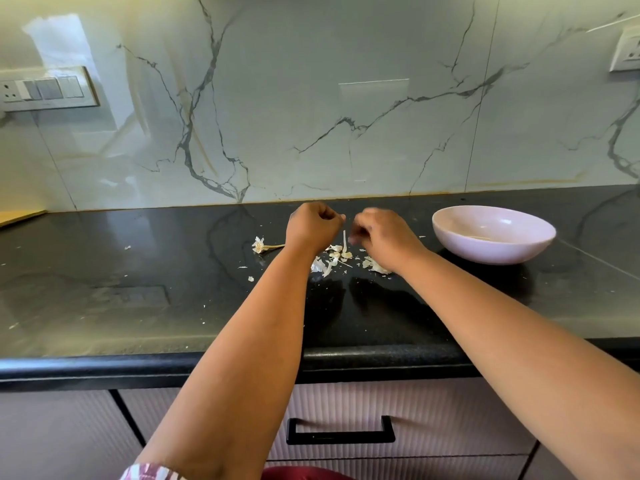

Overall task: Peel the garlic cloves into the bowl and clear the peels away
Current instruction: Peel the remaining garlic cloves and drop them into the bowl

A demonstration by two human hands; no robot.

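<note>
A marble wall (311, 98) rises behind a black counter (138, 299). On the counter's right side sits a pink bowl (493, 233); what lies in it is hard to tell. Both forearms reach over the counter's edge. The left hand (313, 225) is curled, seemingly pinching a garlic clove (343, 218) at its fingertips. The right hand (379, 232), blurred, pinches a strip of peel (344, 242) that hangs down. Loose peels (334, 259) lie below the hands, and a garlic stem (265, 247) lies just left of them.
</note>
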